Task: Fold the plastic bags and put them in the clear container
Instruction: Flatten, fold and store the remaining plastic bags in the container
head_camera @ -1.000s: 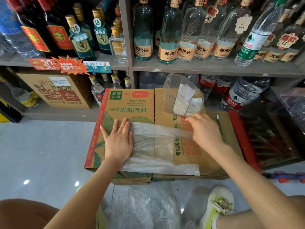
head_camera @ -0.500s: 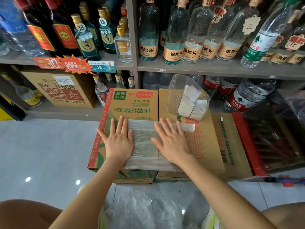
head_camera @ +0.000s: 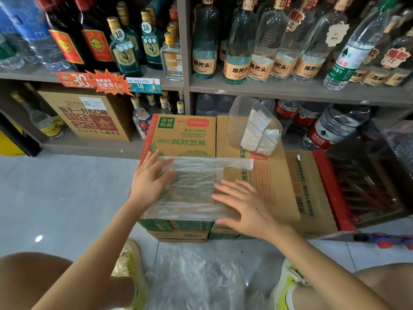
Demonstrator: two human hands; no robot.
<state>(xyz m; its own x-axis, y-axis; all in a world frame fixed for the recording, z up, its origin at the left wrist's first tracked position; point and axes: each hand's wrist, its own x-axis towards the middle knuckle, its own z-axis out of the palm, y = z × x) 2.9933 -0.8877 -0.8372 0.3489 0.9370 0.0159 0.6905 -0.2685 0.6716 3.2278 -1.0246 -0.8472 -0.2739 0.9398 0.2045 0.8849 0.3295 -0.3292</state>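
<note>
A clear plastic bag [head_camera: 194, 186], folded over once, lies flat on top of cardboard boxes [head_camera: 185, 135]. My left hand [head_camera: 152, 177] rests flat on the bag's left edge with straight fingers. My right hand [head_camera: 243, 204] lies flat on the bag's right part, fingers spread and pointing left. The clear container [head_camera: 252, 126] stands tilted on the boxes behind the bag and holds several folded white bags. A heap of loose clear bags [head_camera: 196, 278] lies on the floor between my feet.
Shelves [head_camera: 290, 90] of glass and water bottles stand right behind the boxes. A brown carton [head_camera: 87, 115] sits on the lower left shelf. A red crate [head_camera: 362, 184] stands to the right. Grey tiled floor [head_camera: 62, 198] spreads to the left.
My right hand folded the bag's right side over to the left, pressed it flat, then slid back rightward along the bag. My left hand stayed on the left edge.
</note>
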